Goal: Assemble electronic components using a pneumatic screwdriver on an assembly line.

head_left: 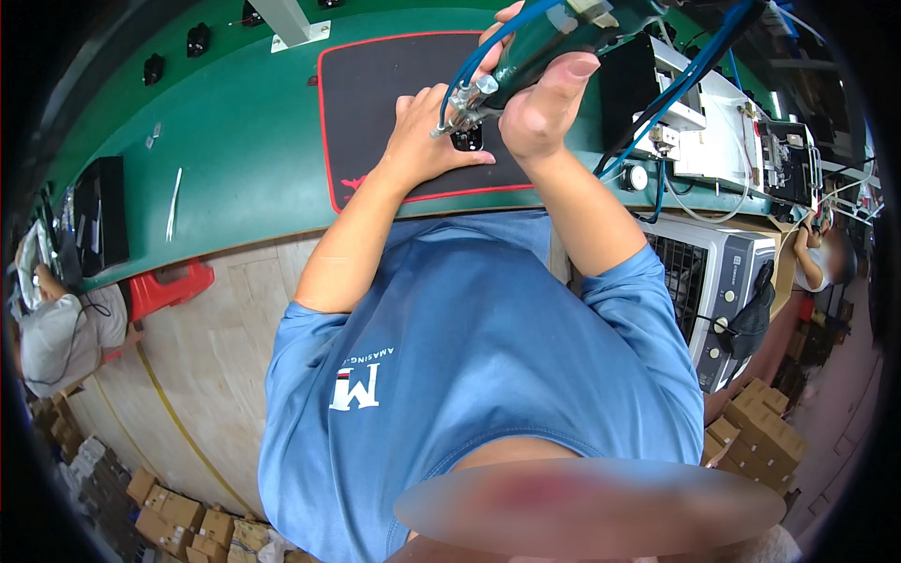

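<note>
Green bench [244, 141], black mat [375, 94]: left hand [427, 141] pins small black part [467, 140] flat; right hand [544, 103] grips powered screwdriver [535, 52], tip down onto part.

The person wears a plain mid-blue short-sleeved T-shirt of soft knit fabric [488, 347], which fills most of the lower half of the head view. Its sleeves end just above the elbows, with a narrow stitched hem at each cuff. Below those hems both forearms are bare, with no watch, band or glove on them. The left hand [427, 141] and the right hand [544, 108] are likewise bare, with no rings to be seen. On the chest of the T-shirt, toward the person's left side, sits a white printed block-letter logo [361, 387], with a short line of small white lettering just beside it. Soft creases run across the shirt's front.
</note>
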Available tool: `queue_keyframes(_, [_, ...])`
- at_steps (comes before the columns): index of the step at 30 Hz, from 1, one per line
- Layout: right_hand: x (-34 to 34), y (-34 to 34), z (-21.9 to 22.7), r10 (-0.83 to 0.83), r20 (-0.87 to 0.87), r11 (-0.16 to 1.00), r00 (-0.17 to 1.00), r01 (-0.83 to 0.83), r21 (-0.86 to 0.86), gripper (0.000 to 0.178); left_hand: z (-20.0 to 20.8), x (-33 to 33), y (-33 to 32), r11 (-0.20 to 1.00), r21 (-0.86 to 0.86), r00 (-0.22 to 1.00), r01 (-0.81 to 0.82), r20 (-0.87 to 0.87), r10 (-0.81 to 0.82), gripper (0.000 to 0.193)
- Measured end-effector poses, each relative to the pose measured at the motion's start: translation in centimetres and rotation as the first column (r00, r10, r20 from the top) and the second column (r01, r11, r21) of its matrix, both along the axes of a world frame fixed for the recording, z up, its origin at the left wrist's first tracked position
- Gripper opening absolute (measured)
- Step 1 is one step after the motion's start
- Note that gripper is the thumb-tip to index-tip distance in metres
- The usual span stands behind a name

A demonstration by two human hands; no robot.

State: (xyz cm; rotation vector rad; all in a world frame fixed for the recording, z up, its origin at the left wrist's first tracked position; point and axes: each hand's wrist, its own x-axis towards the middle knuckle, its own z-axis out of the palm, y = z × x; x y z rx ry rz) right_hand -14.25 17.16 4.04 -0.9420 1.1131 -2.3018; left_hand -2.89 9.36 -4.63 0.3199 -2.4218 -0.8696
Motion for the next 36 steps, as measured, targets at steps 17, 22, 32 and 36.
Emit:
queue_keyframes(17, [-4.1, 4.1, 10.0, 0.038, -0.372, 0.994, 0.928, -0.075, -0.084, 0.086, 0.9, 0.2, 0.1, 0.999, 0.0, 0.995, 0.042, 0.093, -0.042, 0.09])
queue_keyframes(22, [-4.6, 5.2, 6.2, 0.036, -0.397, 0.994, 0.917, 0.009, 0.112, 0.084, 1.1, 0.3, -0.1, 0.999, -0.003, 0.993, 0.033, 0.111, -0.033, 0.093])
queue_keyframes(32, [-4.0, 9.4, 5.1, -0.103, -0.184, 0.943, 0.977, 0.155, 0.293, 0.114, 4.3, -5.7, -3.5, 0.999, -0.053, 0.991, 0.012, 0.132, -0.005, 0.088])
queue_keyframes(36, [-4.3, 10.6, 4.1, -0.029, -0.159, 0.981, 0.987, 0.059, 0.184, 0.096, 4.2, -14.9, -9.4, 0.979, -0.181, 0.976, -0.094, 0.177, 0.127, 0.087])
